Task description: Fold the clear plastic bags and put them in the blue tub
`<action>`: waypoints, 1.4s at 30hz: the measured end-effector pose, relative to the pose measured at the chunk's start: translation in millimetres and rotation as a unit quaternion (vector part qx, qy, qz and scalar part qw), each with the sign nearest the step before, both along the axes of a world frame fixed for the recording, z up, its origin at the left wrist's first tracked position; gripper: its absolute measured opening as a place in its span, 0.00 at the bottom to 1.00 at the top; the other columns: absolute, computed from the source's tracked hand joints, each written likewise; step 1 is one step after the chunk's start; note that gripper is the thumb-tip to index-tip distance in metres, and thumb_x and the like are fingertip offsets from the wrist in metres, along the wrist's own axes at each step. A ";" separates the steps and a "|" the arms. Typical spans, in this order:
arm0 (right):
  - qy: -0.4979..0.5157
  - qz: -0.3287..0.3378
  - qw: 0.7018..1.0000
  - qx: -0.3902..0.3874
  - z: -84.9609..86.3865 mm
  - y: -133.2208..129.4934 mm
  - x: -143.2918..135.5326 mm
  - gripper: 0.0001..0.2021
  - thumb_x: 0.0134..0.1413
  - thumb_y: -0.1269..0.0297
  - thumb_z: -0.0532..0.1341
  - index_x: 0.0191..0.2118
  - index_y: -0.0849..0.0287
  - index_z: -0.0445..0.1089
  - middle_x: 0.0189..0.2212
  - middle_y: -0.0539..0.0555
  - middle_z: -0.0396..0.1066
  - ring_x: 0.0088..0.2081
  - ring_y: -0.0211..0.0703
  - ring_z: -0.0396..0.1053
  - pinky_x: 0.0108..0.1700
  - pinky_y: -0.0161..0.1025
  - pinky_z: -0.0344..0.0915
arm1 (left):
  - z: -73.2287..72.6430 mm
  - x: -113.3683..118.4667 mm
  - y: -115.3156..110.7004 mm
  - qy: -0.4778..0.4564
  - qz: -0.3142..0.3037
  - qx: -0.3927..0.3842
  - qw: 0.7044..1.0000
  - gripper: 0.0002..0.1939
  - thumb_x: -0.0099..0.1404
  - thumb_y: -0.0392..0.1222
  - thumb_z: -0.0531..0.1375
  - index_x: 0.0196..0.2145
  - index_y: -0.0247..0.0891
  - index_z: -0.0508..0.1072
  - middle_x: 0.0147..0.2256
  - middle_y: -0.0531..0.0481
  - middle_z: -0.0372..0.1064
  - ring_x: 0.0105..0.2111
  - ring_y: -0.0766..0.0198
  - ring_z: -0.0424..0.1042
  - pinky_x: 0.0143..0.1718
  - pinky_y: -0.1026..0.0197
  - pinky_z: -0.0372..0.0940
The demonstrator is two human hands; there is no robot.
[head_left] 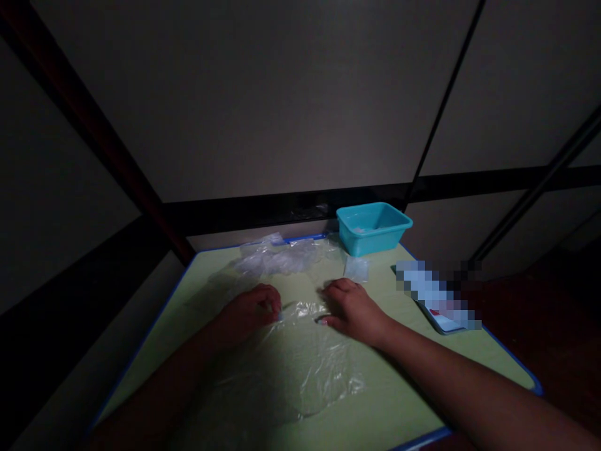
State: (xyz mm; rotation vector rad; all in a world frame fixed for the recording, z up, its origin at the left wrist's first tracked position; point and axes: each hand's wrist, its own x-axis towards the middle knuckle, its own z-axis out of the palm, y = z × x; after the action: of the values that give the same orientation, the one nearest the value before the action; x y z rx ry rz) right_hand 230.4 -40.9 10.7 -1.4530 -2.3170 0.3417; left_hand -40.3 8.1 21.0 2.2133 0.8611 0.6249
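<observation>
A clear, wrinkled plastic bag (323, 369) lies spread flat on the light green table. My left hand (251, 311) is at its far left edge, fingers curled and thumb and fingertips closed on the thin plastic. At the far right edge of the bag, my right hand (352, 308) rests palm down, thumb apart from the fingers, touching or just above the film. Beyond my hands is a crumpled heap of clear plastic bags (282, 258). A small flat whitish packet (357, 269) lies just past my right fingertips.
A turquoise plastic basket (375, 243) stands at the table's back right, with something pale inside. A flat, partly blurred-out object (441, 313) lies along the right edge. Blue trim borders the table (399, 401). Dark-framed pale panels (291, 106) rise behind it.
</observation>
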 end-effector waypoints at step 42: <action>-0.062 0.013 0.998 0.021 10.8 -8.1 -2.0 0.14 0.56 0.62 0.59 0.48 0.58 0.68 0.46 0.60 0.67 0.49 0.50 0.61 0.50 0.47 0.55 | -25.4 -4.1 -4.2 0.197 -0.020 0.199 0.960 0.32 0.59 0.63 0.59 0.59 0.54 0.63 0.65 0.47 0.43 0.62 0.35 0.41 0.59 0.36 0.41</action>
State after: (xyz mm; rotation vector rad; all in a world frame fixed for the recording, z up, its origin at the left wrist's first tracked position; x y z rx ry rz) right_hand 228.4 -49.0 21.5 -1.4616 -2.4271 0.2147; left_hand -44.4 3.8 -4.5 2.7763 0.9448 0.3607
